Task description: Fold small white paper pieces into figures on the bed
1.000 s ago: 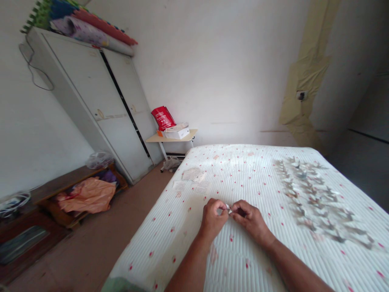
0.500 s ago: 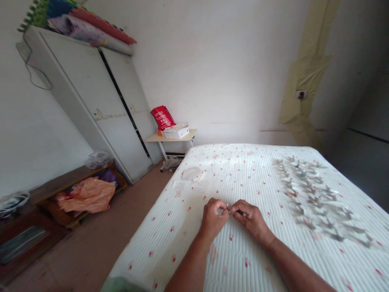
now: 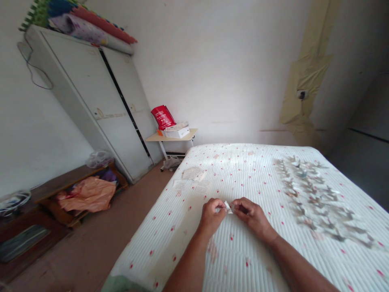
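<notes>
Paper piece [image 3: 228, 208], folded figures [image 3: 314, 199] right, sheets [image 3: 194, 174] left

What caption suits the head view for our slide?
Both hands at a small white piece over a dotted bedcover, small shapes in rows at right.

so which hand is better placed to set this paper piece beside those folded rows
Probably the right hand: it is nearer the rows of small folded pieces, while the left hand, pinching the white paper piece, would reach across.
</notes>
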A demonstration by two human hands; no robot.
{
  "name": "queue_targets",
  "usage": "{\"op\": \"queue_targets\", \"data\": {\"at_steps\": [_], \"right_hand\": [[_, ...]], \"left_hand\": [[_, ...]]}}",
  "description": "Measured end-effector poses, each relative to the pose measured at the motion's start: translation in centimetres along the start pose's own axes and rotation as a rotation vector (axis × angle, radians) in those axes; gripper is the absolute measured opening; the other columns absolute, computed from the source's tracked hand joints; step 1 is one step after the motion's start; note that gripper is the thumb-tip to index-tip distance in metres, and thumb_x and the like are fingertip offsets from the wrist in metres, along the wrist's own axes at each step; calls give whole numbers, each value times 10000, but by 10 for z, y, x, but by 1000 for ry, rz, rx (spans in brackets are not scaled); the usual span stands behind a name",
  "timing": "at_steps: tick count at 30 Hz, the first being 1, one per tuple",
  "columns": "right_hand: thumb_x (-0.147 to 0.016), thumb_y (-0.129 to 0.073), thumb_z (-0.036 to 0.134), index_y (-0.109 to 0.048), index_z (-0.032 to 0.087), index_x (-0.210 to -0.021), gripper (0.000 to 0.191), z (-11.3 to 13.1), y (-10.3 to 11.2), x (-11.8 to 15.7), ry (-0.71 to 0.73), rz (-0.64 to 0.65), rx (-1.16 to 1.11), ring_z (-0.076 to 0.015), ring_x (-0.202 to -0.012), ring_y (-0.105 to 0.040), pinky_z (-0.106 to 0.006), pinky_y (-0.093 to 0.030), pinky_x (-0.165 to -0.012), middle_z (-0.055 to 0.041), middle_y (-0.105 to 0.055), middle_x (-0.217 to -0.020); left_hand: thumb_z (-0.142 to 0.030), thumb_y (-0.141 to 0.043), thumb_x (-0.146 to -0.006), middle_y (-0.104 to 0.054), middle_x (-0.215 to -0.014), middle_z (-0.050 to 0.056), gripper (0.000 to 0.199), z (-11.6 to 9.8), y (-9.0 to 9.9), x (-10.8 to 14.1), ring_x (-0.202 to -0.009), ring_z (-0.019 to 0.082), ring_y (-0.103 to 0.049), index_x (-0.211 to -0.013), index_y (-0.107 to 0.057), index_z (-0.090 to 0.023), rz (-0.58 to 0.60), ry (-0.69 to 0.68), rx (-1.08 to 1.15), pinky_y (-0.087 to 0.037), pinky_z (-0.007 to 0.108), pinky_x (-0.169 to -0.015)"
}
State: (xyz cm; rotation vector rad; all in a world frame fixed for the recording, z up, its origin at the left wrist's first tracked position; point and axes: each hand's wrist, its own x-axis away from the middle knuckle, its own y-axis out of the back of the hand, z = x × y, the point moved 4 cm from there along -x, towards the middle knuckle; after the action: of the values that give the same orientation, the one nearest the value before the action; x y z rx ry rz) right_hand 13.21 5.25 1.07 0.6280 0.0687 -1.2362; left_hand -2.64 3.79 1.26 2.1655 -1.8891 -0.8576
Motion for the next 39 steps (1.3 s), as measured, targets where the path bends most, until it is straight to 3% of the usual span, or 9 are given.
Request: {"op": "queue_targets", "data": {"at_steps": [6, 13, 19, 34, 39], "right_hand": [[-736, -544, 284, -603, 178, -762, 124, -3, -6, 0, -67, 45, -3, -139, -640, -527, -250, -423, -595, -11, -577, -699], [-715, -576, 343, -609, 166, -710, 180, -10, -8, 0, -157, 40, -174, -120, -613, -516, -231, -417, -574, 1, -575, -665], [-679, -618, 434, -571, 164, -659, 275, -12, -13, 2, -291, 102, -300, -74, -459, -390, -206, -312, -446, 52, -456, -505], [-731, -587, 365, -543, 171, -654, 213, -5, -12, 4, -220, 100, -335, -76, -486, -360, -206, -281, -468, 61, -414, -525], [-711, -595, 272, -552, 166, -653, 128, -8, 0, 3, -193, 219, -203, -82, -536, -400, -205, -309, -501, 50, -453, -582]], "left_hand": [[-101, -545, -657, -586, -623, -31, 85, -2, -3, 0, -659, 115, -553, -629, -601, -160, 52, 49, 82, -424, 216, -670], [-86, -551, -654, -602, -678, -15, 112, -6, -3, 2, -690, 119, -566, -663, -626, -169, 69, -23, 48, -429, 214, -672], [-86, -565, -667, -606, -684, -8, 104, -10, -2, 2, -687, 116, -571, -665, -630, -167, 64, -65, 95, -435, 212, -679], [-70, -547, -690, -600, -712, -1, 127, -16, -2, 1, -710, 119, -570, -675, -631, -165, 133, -146, 91, -421, 214, -682], [-76, -576, -687, -632, -785, 11, 146, -13, -3, -3, -820, 138, -574, -711, -665, -188, 206, -187, 80, -421, 247, -788]]}}
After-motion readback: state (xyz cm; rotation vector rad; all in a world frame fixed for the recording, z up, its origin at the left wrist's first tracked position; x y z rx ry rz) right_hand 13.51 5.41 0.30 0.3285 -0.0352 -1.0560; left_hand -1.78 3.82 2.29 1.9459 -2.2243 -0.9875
